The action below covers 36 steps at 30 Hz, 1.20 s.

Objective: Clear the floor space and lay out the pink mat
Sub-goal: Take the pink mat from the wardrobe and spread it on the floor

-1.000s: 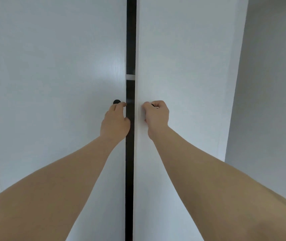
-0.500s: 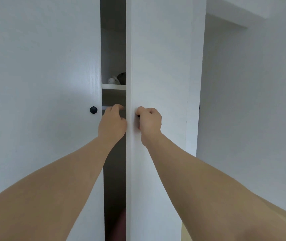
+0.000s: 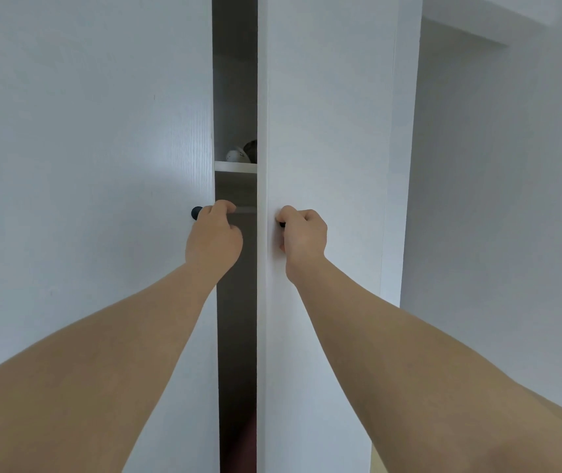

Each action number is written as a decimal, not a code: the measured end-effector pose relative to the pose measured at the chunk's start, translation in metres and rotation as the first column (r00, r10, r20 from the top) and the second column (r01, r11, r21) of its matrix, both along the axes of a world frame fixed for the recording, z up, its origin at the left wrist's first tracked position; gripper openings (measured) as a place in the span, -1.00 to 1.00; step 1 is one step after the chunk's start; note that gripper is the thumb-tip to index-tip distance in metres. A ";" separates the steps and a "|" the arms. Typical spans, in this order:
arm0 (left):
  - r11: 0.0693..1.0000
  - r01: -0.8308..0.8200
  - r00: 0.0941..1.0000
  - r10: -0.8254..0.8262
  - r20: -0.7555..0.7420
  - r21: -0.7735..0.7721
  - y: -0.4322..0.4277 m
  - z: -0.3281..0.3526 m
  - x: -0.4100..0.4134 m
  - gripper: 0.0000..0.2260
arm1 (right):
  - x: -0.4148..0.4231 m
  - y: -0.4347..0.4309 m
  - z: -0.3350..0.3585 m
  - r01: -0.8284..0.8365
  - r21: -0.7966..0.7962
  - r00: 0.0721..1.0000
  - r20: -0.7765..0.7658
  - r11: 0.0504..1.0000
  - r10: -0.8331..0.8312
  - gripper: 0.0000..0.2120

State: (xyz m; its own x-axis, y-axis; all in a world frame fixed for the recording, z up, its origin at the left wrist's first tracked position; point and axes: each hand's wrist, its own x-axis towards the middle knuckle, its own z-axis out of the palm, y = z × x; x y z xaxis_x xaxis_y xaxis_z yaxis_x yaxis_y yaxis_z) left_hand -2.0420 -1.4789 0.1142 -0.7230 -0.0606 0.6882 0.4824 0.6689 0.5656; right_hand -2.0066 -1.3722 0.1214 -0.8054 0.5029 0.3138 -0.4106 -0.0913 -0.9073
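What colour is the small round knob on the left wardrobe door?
Black. The small round knob shows best in the head view, partly covered by the left hand.

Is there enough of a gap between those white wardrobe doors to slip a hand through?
Likely yes: a dark gap runs between the left white door and right white door, bare below the white shelf. Crowded spots: rounded objects on that shelf, and the left hand at the gap's edge.

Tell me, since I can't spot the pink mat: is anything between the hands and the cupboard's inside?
Yes. The right door, gripped by the right hand, covers most of the opening. The left hand sits at the gap's edge. No mat clearly shows.
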 end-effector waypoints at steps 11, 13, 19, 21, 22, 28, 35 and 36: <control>1.000 0.011 1.000 -0.011 0.024 0.004 0.004 -0.003 -0.011 -0.61 | -0.012 -0.003 -0.001 -0.009 0.025 1.000 -0.022 1.000 0.010 -0.74; 0.999 0.046 0.998 -0.047 0.032 0.015 0.005 -0.004 -0.012 -0.61 | -0.011 -0.003 -0.002 0.003 0.032 1.000 -0.030 0.999 -0.002 -0.74; 0.991 0.125 0.981 -0.131 0.146 0.047 0.000 -0.024 -0.010 -0.62 | -0.008 -0.008 -0.008 0.044 0.052 0.997 -0.065 0.998 -0.041 -0.77; 0.968 0.231 0.937 -0.249 0.244 0.101 -0.001 -0.032 -0.010 -0.66 | -0.008 -0.011 -0.011 0.073 0.070 0.995 -0.072 0.995 -0.068 -0.79; 0.943 0.296 0.895 -0.330 0.301 0.153 0.000 -0.035 -0.009 -0.68 | -0.009 -0.013 -0.012 0.086 0.083 0.994 -0.075 0.993 -0.080 -0.82; 0.718 0.441 0.598 -0.683 0.420 0.539 -0.014 -0.053 -0.008 -0.68 | -0.009 -0.020 -0.030 0.021 0.112 0.999 -0.039 0.994 -0.017 -0.78; 0.595 0.439 0.442 -0.795 0.415 0.673 -0.031 -0.057 -0.011 -0.77 | -0.003 -0.015 -0.094 -0.038 0.340 0.977 0.211 0.940 -0.037 -0.50; 0.607 0.436 0.434 -0.789 0.435 0.665 -0.032 -0.058 -0.011 -0.75 | -0.003 -0.015 -0.101 -0.043 0.349 0.968 0.247 0.936 -0.047 -0.46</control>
